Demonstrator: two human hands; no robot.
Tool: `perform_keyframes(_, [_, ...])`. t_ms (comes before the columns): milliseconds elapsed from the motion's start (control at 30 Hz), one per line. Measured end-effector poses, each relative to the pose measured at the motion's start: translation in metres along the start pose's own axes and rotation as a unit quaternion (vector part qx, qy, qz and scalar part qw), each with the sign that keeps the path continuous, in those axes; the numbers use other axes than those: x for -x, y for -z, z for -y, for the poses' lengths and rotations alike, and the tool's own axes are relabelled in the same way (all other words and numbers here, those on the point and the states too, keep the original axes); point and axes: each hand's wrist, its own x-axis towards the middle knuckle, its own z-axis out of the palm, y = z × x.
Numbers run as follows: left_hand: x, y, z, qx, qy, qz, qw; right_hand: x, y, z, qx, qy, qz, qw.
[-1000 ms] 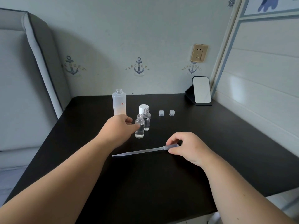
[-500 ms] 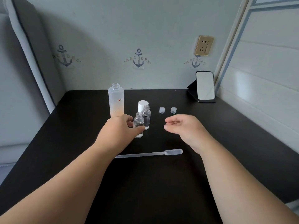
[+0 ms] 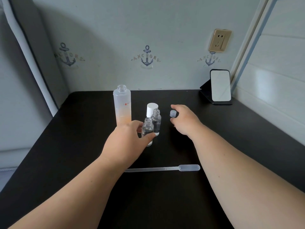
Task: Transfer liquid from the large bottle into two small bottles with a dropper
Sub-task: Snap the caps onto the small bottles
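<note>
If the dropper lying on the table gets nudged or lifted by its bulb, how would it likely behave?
The dropper looks like thin clear plastic, so probably very light. Its long round stem lies flat on the table, so a nudge may roll it. Lifted by the bulb, the stem might droop slightly.

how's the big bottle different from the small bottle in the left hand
The large bottle is tall and frosted, with orange-tinted contents low down; the small bottle is short, clear glass or plastic with clear contents. The large bottle stands free on the table, while the left hand grips the small bottle. Both stand upright with no cap on.
</note>
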Motion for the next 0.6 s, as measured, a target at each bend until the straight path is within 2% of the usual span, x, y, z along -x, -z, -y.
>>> perform_keyframes(167, [0.000, 0.001, -0.002, -0.010, 0.001, 0.002, 1.000, -0.002, -0.004, 0.004, 0.061, 0.011, 0.025, 0.998])
perform_keyframes(367, [0.002, 0.002, -0.009, -0.010, 0.006, 0.015, 1.000, 0.012, 0.003, 0.004, 0.061, -0.025, 0.013, 0.998])
perform_keyframes(500, [0.004, 0.001, -0.013, 0.006, 0.003, 0.028, 1.000, 0.028, 0.010, 0.008, 0.025, -0.041, 0.044, 0.998])
perform_keyframes(600, [0.006, 0.001, -0.015, 0.015, -0.004, 0.033, 0.999, 0.040, 0.013, 0.008, -0.081, -0.031, 0.014, 0.996])
